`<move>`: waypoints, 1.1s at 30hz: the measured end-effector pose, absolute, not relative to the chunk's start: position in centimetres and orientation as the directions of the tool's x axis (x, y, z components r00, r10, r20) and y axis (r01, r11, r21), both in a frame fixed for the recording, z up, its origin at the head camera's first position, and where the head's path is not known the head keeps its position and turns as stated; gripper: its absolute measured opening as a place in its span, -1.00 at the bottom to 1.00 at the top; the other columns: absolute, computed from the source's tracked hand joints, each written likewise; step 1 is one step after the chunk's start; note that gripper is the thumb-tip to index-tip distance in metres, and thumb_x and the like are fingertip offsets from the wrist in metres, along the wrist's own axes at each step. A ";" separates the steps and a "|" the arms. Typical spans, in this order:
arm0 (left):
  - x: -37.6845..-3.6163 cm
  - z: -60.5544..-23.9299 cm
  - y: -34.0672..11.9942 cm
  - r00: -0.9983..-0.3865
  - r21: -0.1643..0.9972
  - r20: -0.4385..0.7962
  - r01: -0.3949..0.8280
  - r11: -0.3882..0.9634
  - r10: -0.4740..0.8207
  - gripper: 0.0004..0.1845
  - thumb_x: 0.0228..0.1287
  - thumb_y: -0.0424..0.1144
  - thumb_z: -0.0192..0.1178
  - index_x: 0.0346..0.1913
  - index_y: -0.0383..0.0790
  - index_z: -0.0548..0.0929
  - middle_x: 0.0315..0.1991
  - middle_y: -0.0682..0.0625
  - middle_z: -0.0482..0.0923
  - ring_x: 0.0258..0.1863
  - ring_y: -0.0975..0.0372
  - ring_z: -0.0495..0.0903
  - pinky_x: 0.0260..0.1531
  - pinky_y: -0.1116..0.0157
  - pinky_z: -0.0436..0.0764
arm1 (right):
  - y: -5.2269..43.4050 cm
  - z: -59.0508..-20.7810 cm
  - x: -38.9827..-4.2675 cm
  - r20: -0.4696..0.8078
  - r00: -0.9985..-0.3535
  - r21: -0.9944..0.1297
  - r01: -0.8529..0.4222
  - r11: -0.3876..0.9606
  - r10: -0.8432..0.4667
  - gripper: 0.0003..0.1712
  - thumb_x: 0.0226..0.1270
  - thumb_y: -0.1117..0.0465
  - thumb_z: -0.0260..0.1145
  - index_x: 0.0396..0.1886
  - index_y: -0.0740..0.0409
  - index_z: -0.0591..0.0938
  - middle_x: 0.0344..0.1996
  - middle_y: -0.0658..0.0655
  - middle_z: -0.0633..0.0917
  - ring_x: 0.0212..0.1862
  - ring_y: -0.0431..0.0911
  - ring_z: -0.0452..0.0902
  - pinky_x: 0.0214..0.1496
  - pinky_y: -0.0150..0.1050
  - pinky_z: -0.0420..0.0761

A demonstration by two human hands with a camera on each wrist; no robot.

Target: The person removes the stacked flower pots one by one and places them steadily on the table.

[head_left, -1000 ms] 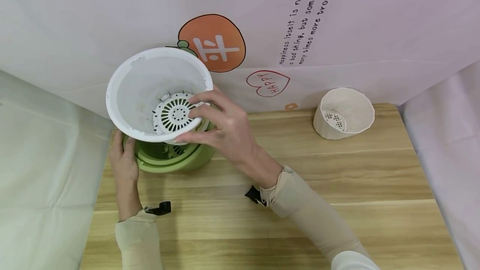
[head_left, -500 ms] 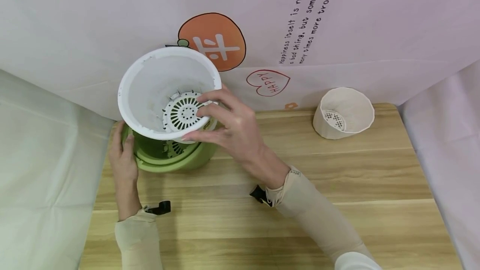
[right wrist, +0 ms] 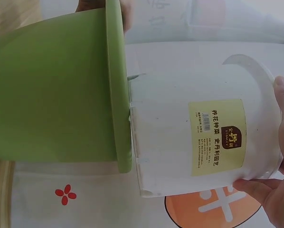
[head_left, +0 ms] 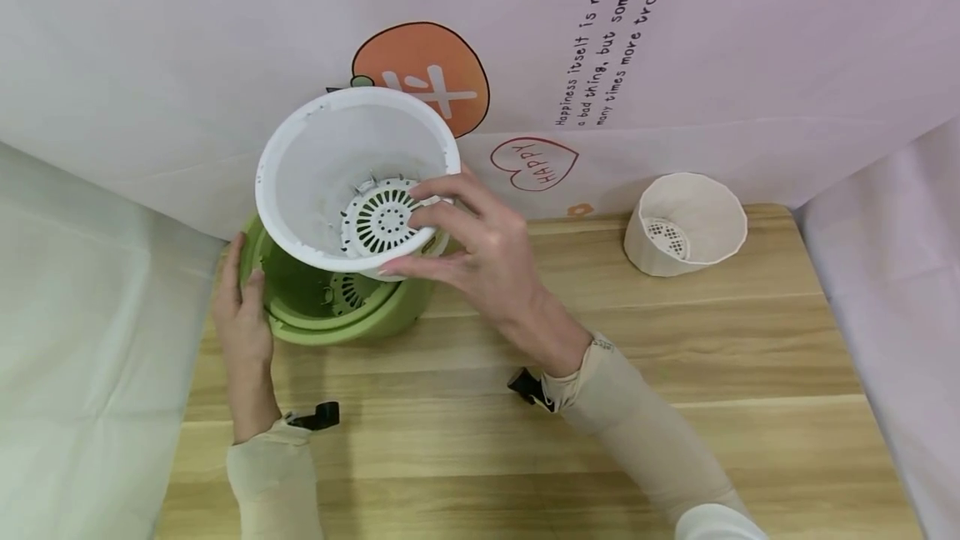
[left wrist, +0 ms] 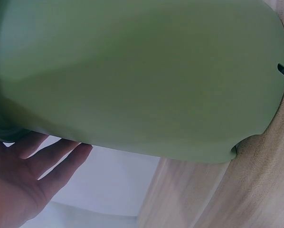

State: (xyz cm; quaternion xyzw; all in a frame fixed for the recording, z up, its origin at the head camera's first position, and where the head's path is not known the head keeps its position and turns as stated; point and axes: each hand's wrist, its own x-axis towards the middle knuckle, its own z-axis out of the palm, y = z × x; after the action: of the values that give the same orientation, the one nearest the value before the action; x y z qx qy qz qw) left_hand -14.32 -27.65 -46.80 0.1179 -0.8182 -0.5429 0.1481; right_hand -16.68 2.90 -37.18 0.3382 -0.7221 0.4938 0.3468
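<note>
A white plastic flowerpot [head_left: 360, 136] with a slotted bottom hangs tilted over the green flowerpot [head_left: 337, 332]. My right hand [head_left: 480, 244] pinches its rim, fingers inside and thumb outside. The right wrist view shows a yellow label [right wrist: 218, 137] on its side, its base beside the green rim. At the left side of the green pot, my left hand [head_left: 243, 327] rests with extended fingers against the wall under the rim; these fingers [left wrist: 61, 166] look straight in the left wrist view. Another green rim and a slotted bottom show inside the green pot, partly hidden by the white pot.
A smaller off-white faceted pot [head_left: 686, 223] with a perforated bottom stands at the back right of the wooden table [head_left: 600, 457]. A printed cloth [head_left: 675, 48] hangs behind the table, and pale cloth walls flank both sides.
The white flowerpot has shifted to the right and slightly back in my right hand, uncovering more of the green pot. My left hand has stayed nearly in place.
</note>
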 end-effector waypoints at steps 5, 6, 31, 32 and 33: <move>-14.4 -47.0 -27.7 -0.930 0.920 0.125 -0.023 0.392 -0.347 -0.46 0.55 -0.26 -0.12 0.51 0.12 0.27 0.53 0.07 0.14 0.48 0.18 0.15 0.45 0.26 0.19 | 3.4 -37.2 -16.7 0.831 -0.537 -0.480 -0.826 0.296 -0.149 -0.49 -0.34 0.05 0.73 -0.45 0.28 0.70 -0.17 0.24 0.70 -0.15 0.01 0.66 0.18 -0.27 0.59; -14.4 -47.0 -27.7 -0.929 0.919 0.126 -0.022 0.395 -0.347 -0.47 0.55 -0.26 -0.11 0.51 0.12 0.27 0.53 0.08 0.14 0.48 0.18 0.15 0.44 0.26 0.20 | 3.6 -37.2 -16.7 0.831 -0.536 -0.479 -0.825 0.300 -0.149 -0.49 -0.34 0.05 0.73 -0.45 0.28 0.70 -0.17 0.25 0.70 -0.15 0.01 0.66 0.19 -0.26 0.58; -14.5 -47.0 -27.7 -0.924 0.916 0.135 -0.022 0.402 -0.357 -0.46 0.52 -0.30 -0.11 0.51 0.05 0.29 0.53 0.05 0.15 0.46 0.16 0.19 0.45 0.26 0.19 | 5.6 -37.3 -16.7 0.834 -0.537 -0.462 -0.806 0.370 -0.129 -0.49 -0.32 0.08 0.72 -0.40 0.31 0.74 -0.19 0.27 0.71 -0.11 0.06 0.65 0.23 -0.17 0.57; -14.4 -47.0 -27.7 -0.924 0.915 0.134 -0.022 0.402 -0.357 -0.46 0.52 -0.30 -0.11 0.50 0.07 0.29 0.53 0.06 0.15 0.46 0.16 0.19 0.45 0.25 0.19 | 5.7 -37.4 -16.6 0.835 -0.536 -0.461 -0.806 0.372 -0.127 -0.49 -0.33 0.08 0.73 -0.40 0.31 0.74 -0.19 0.27 0.71 -0.11 0.07 0.65 0.23 -0.17 0.57; -14.4 -47.0 -27.7 -0.925 0.916 0.133 -0.023 0.401 -0.356 -0.46 0.52 -0.30 -0.11 0.50 0.07 0.29 0.53 0.07 0.15 0.46 0.16 0.19 0.44 0.25 0.20 | 5.7 -37.4 -16.6 0.836 -0.534 -0.460 -0.807 0.372 -0.124 -0.49 -0.34 0.09 0.73 -0.40 0.31 0.75 -0.19 0.27 0.71 -0.11 0.08 0.65 0.22 -0.16 0.57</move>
State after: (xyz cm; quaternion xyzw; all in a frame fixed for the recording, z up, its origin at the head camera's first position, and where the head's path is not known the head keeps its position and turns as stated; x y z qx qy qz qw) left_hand -14.44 -27.73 -47.00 0.1153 -0.8224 -0.5348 0.1558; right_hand -16.59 5.70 -37.37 0.3135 -0.7423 0.4647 0.3670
